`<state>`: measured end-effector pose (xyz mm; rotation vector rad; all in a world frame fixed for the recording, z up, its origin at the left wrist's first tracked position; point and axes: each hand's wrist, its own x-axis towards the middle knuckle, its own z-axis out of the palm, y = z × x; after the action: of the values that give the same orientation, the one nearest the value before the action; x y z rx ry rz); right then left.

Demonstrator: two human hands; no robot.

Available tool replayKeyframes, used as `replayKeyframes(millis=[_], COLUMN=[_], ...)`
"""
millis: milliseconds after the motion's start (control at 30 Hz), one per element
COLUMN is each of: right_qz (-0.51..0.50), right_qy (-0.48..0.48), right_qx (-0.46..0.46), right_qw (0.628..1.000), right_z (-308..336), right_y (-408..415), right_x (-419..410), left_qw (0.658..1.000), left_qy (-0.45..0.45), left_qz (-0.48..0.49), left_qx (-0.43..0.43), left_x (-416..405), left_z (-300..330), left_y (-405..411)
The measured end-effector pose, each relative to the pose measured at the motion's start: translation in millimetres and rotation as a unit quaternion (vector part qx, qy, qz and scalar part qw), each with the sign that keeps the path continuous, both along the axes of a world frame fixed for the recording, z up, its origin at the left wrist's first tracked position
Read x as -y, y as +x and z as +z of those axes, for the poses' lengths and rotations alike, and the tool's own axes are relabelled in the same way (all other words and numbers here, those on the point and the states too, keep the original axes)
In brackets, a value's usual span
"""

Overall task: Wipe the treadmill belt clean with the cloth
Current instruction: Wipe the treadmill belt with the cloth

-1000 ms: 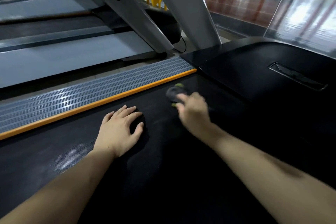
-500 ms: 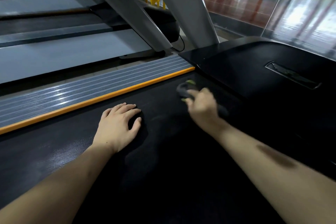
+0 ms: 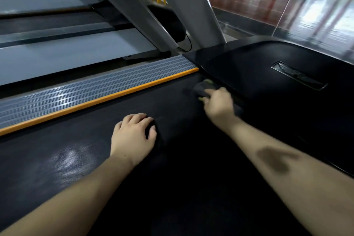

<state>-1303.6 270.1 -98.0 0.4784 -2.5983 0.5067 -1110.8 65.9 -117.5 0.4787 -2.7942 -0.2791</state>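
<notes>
Gripping the cloth [image 3: 203, 88], my right hand [image 3: 219, 105] has its fingers curled over the bundle, and the picture is blurred there, so I cannot make out each finger. My left hand [image 3: 133, 136] lies nearer to me, palm down on the treadmill belt [image 3: 80, 159], fingers loosely bent and holding nothing, thumb out to the right. Both forearms reach in from the near edge of the belt, and my right one carries a dark smudge.

Seen from here, the belt is black with a fine woven texture, which shows best as a pale sheen on its left part, beside my left wrist. Toward the right it falls into deep shadow and I can read no texture.

Dark grey with bits of yellow-green at its edges, the cloth is bunched rather than spread. It sits on the belt at the far end, close to the far left corner, right up against the black motor cover [image 3: 268, 74]; whether it touches the cover I cannot tell.

Along the belt's left edge runs an orange strip [image 3: 99, 101], and beyond that a ribbed grey side rail [image 3: 76, 90]. Farther off, two grey uprights [image 3: 191, 5] rise from the front of the machine, one with dark lettering. Behind the cover, at the far right, stands a glass panel [image 3: 306, 5] with a shiny floor beyond it.
</notes>
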Motion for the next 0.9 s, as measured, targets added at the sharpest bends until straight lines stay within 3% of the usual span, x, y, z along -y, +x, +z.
replayKeyframes(millis=[67, 167, 233, 333, 433, 500, 567, 667, 733, 800, 900], right_qz=[0.12, 0.24, 0.203, 0.049, -0.044, -0.022, 0.08, 0.228, 0.201, 0.103, -0.007], right_qy=[-0.019, 0.011, 0.032, 0.073, 0.031, 0.008, -0.019, 0.006, 0.029, 0.06, 0.069], right_qx=[-0.016, 0.042, 0.02, 0.004, 0.04, 0.016, -0.01, 0.044, 0.018, -0.011, 0.025], right_qw=[0.992, 0.97, 0.978, 0.996, 0.998, 1.0, 0.997, 0.973, 0.979, 0.993, 0.997], right_z=[-14, -11, -12, -1, 3, -2, -13, -11, -10, -6, 0], right_y=[49, 76, 49, -21, -32, -6, 39, 71, 42, -8, -45], right_x=[24, 32, 22, -15, -30, -12, 16, 26, 13, -11, -40], left_qw=[1.0, 1.0, 0.999, 0.999, 0.999, 0.999, 0.999, 0.999, 0.999, 0.999, 0.999], left_qy=[0.004, -0.008, -0.009, -0.022, -0.025, -0.022, -0.022, -0.019, -0.016, -0.015, -0.021], left_qz=[0.023, 0.024, 0.024, 0.021, 0.015, 0.016, 0.015, 0.011, 0.01, 0.012, 0.014], left_qx=[-0.005, -0.018, -0.033, -0.039, -0.04, -0.034, -0.028, -0.032, -0.037, -0.036, -0.029], left_x=[-8, -13, -14, -17, -18, -18, -18, -16, -15, -15, -17], left_z=[-5, -10, -9, -6, -5, -5, -5, -5, -5, -6, -6], left_y=[1, 3, 4, 3, 2, 3, 3, 3, 4, 5, 2])
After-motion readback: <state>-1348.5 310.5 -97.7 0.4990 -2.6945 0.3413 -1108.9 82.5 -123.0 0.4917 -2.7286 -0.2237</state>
